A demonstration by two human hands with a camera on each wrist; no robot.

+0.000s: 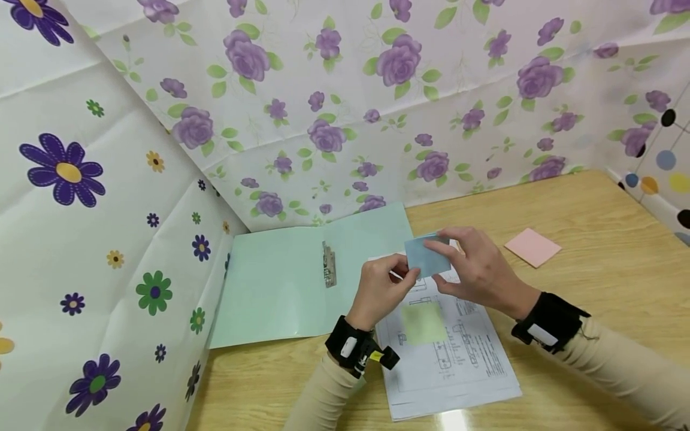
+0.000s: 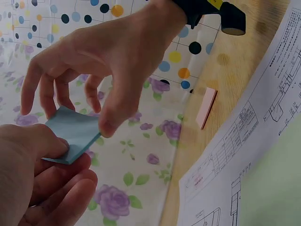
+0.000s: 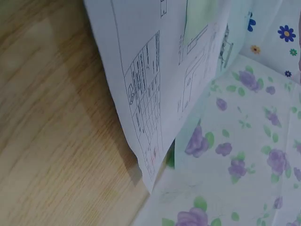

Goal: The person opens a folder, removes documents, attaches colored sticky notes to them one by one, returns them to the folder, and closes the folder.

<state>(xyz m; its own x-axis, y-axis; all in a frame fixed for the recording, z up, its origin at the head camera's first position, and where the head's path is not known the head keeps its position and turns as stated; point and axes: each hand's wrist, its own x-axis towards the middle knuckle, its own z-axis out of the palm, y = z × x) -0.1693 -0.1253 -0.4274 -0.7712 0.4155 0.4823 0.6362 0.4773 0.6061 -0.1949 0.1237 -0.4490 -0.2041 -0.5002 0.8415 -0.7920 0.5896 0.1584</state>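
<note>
A pad of blue sticky notes (image 1: 426,256) is held up above the printed drawing sheets (image 1: 458,377). My left hand (image 1: 380,286) pinches its lower left corner between thumb and fingers. My right hand (image 1: 480,272) holds the pad from the other side, its curled fingers at the far edge and its thumb (image 2: 112,123) at a corner, as the left wrist view shows. The pad's surface looks slightly bowed there. A pale green sticky note (image 1: 424,323) lies on the top sheet under the hands. Neither hand appears in the right wrist view.
An open mint-green folder (image 1: 275,281) with a metal clip (image 1: 329,266) lies to the left, partly under the sheets. A pink sticky note pad (image 1: 533,247) sits on the wooden table (image 1: 609,287) to the right. Flowered sheeting (image 1: 345,102) stands behind the table.
</note>
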